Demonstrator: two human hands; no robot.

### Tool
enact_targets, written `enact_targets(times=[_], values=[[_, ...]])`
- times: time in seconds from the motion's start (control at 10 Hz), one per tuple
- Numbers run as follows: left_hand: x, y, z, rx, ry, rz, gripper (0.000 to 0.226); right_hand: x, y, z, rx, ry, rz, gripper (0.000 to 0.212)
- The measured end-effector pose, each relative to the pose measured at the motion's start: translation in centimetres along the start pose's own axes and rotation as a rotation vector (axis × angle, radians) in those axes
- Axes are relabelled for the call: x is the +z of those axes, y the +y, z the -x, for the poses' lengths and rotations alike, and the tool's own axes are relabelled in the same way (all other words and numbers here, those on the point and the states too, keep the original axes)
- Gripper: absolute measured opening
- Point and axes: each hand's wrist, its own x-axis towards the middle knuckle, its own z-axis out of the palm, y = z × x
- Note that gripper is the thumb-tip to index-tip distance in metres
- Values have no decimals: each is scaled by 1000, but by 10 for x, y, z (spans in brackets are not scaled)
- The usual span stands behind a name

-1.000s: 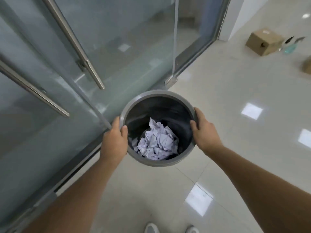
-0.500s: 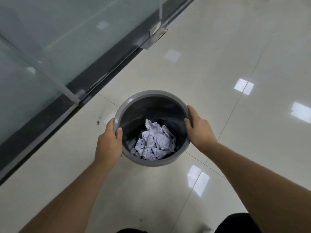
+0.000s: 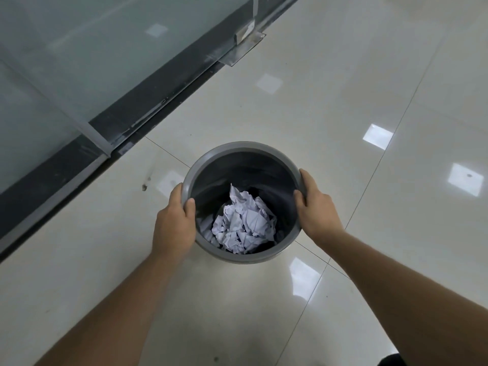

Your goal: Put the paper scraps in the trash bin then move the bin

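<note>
Glossy cream floor tiles [image 3: 330,107] everywhere, with a glass door [image 3: 79,62] and its dark bottom track running off toward 10 o'clock. Trash bin [image 3: 241,150] sits dead centre of the view, paper scraps [image 3: 244,223] already piled in the bottom. Left hand [image 3: 173,223] has the rim at 9 o'clock, thumb hooked inside and the rest wrapped outside; right hand [image 3: 315,207] mirrors it at 3 o'clock. So each grip is pinched shut on the rim. Can't tell whether the bin is lifted or resting on the floor. My guess: thin plastic plus crumpled paper means it's really light, walls probably flex a bit, so the stiffer rolled rim is the right spot to hold. Smooth plastic, so keep those thumbs hooked over.
</note>
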Motion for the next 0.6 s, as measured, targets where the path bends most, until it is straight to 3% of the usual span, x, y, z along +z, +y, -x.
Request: enact_targets(times=[0.1, 0.3, 0.4, 0.6], values=[[1, -2, -3, -11, -21, -4, 43, 3, 2, -6, 4, 9, 13, 48], [-35, 19, 15, -69, -50, -184, 67, -20, -15, 5, 65, -59, 179, 64], [-83, 47, 31, -160, -83, -226, 65, -60, -43, 29, 133, -132, 213, 67], [-242, 166, 54, -187, -182, -5, 52, -207, -179, 58, 178, -217, 11, 60]])
